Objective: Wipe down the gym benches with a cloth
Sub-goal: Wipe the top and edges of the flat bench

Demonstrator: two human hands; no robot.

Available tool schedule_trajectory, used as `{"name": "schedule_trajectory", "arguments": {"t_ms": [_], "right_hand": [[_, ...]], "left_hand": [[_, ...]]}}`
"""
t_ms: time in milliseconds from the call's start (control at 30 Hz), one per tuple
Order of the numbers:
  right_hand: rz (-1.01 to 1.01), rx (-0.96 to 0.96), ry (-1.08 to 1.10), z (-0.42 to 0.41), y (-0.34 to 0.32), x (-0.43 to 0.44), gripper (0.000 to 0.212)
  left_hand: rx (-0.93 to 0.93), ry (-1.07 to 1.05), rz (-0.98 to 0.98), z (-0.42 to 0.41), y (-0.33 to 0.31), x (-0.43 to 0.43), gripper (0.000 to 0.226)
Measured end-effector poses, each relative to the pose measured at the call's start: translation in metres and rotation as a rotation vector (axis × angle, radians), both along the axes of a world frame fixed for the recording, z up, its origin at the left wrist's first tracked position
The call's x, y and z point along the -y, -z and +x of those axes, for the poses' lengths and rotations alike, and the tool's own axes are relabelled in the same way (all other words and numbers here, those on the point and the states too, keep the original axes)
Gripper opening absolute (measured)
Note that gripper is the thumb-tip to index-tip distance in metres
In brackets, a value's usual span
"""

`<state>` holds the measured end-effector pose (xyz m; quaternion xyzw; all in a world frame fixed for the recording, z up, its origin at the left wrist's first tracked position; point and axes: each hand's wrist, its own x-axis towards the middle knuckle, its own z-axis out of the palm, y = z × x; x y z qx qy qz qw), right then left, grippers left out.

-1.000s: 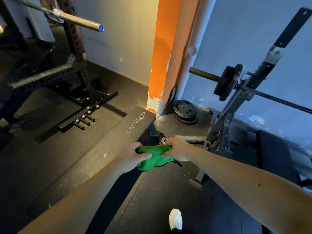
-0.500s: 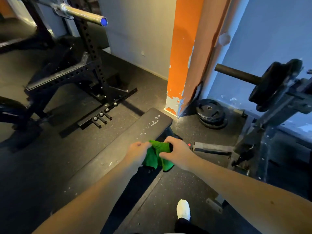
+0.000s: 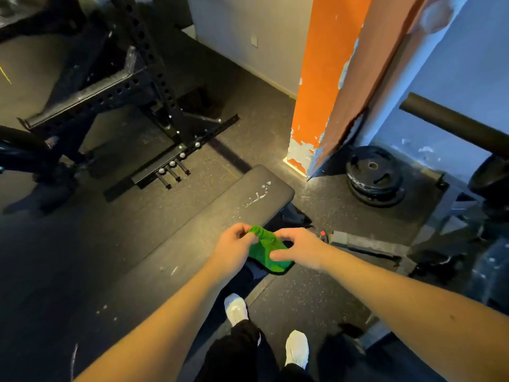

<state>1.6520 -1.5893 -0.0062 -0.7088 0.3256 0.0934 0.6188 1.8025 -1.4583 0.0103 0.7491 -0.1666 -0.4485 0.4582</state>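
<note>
A long black flat bench runs from the lower left toward the orange pillar, with white smears near its far end. A green cloth hangs folded in the air over the bench's right edge. My left hand pinches the cloth's upper left corner. My right hand pinches its right side with thumb and fingers. Both forearms reach in from the bottom of the view.
A black squat rack stands at the left rear. An orange pillar rises just past the bench's end. Black weight plates lie stacked on the floor at right, beside a loaded bar. My white shoes stand beside the bench.
The view has tilted down and shifted closer to the bench. Both hands have kept hold of the cloth and turned it, so more of its flat face hangs open between them.
</note>
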Motion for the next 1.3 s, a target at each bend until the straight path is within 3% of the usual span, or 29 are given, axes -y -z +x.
{"name": "schedule_trajectory", "arguments": {"t_ms": [100,267,433,567,700,800,933,1033,1167,1300], "right_hand": [[-0.012,-0.036,0.045,0.021,0.021,0.022,0.011],[0.094,-0.013,0.252,0.045,0.052,0.051,0.021],[0.207,-0.011,0.4,0.064,0.098,0.076,0.027],[0.256,0.025,0.571,0.072,0.161,0.097,0.024],[0.28,0.043,0.664,0.078,0.249,0.128,0.02],[0.089,0.054,0.686,0.082,0.323,0.164,0.02],[-0.415,0.051,0.643,0.101,0.392,0.232,0.024],[-0.796,0.069,0.469,0.122,0.432,0.273,0.033],[-1.034,0.078,0.156,0.136,0.496,0.29,0.033],[-1.124,0.093,-0.13,0.128,0.517,0.292,0.054]], "left_hand": [[0.03,0.031,-0.021,0.035,0.035,0.026,0.019],[-0.06,0.064,-0.047,0.071,0.093,0.064,0.012],[-0.121,-0.002,-0.009,0.085,0.165,0.097,0.019],[-0.1,-0.009,0.017,0.081,0.225,0.126,0.014],[0.043,0.087,0.051,0.073,0.31,0.167,0.009],[0.304,0.209,0.106,0.078,0.378,0.201,0.009],[0.724,0.417,0.175,0.093,0.441,0.243,0.026],[0.97,0.521,0.234,0.101,0.465,0.266,0.043],[1.083,0.591,0.286,0.109,0.494,0.273,0.054],[1.119,0.623,0.259,0.116,0.499,0.27,0.054]]}}
